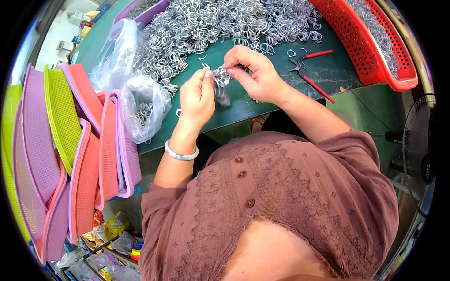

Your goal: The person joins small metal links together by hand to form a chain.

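Note:
My left hand (197,96) is closed, its thumb and forefinger pinched at one end of a small bunch of silvery metal pieces (221,78). From the other side my right hand (258,77) pinches the same bunch with thumb and fingertips. Part of it dangles between the hands, smeared by motion, so its exact form cannot be made out. Just beyond the hands spreads a large heap of silver metal rings (220,21) on the green table (255,104). Red-handled pliers (318,88) lie with parted jaws to the right of my right hand.
A clear plastic bag (157,105) with rings inside stands at the table's left edge. Stacked colourful baskets (84,187) crowd the left side. A red perforated basket (344,35) of metal parts sits at the far right, and a purple one (152,14) at the far left. A fan (415,145) stands right.

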`<state>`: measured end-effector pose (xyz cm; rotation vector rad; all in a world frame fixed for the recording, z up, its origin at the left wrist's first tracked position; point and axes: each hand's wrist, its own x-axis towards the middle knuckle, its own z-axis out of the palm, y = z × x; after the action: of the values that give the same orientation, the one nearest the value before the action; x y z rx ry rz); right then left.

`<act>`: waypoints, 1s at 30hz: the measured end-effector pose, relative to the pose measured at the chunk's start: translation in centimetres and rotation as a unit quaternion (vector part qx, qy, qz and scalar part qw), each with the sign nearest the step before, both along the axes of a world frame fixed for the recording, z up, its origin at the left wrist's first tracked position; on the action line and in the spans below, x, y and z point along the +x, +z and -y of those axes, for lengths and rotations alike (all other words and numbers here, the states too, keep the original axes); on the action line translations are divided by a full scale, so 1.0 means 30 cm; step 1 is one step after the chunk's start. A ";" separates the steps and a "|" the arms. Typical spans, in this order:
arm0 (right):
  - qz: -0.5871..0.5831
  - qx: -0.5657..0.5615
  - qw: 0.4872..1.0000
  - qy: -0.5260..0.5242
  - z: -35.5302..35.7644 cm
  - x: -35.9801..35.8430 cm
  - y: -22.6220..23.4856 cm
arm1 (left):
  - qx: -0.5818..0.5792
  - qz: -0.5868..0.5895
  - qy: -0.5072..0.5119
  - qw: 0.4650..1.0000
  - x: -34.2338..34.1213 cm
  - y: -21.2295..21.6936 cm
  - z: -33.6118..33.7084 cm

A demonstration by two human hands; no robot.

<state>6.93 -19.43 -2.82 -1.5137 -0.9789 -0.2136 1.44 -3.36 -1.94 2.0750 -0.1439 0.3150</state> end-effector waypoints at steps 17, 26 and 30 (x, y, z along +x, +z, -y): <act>-0.376 0.061 0.912 0.153 0.003 0.014 0.009 | -0.308 -0.108 -0.090 0.941 -0.011 -0.007 0.031; -0.227 -0.030 0.960 0.164 0.030 0.050 0.033 | -0.330 -0.127 -0.122 0.927 -0.012 0.011 0.021; -0.234 -0.067 0.955 0.169 0.036 0.059 0.037 | -0.266 -0.107 -0.113 0.951 -0.009 -0.001 0.003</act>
<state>8.69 -20.50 -1.70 -1.4012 -0.8591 0.4479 1.16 -3.45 -1.97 1.5238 -0.1461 -0.0180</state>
